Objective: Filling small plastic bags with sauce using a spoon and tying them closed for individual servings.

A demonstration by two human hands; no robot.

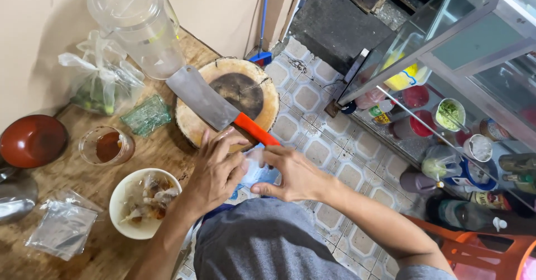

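Note:
My left hand [216, 171] and my right hand [290, 174] meet at the table's front edge, both pinching a small clear plastic bag [254, 168] between them. The bag's contents are hard to tell. Just above the hands lies a cleaver [209, 102] with an orange handle, resting on a round wooden chopping block [248, 90]. A white bowl [127, 199] with pale food pieces stands left of my left wrist.
On the wooden table [84, 174] are a clear plastic pitcher [139, 26], a tied bag of greens [100, 84], a small glass of brown sauce [106, 146], a red bowl [30, 140] and empty plastic bags [64, 227]. A glass display case [446, 51] with jars stands right.

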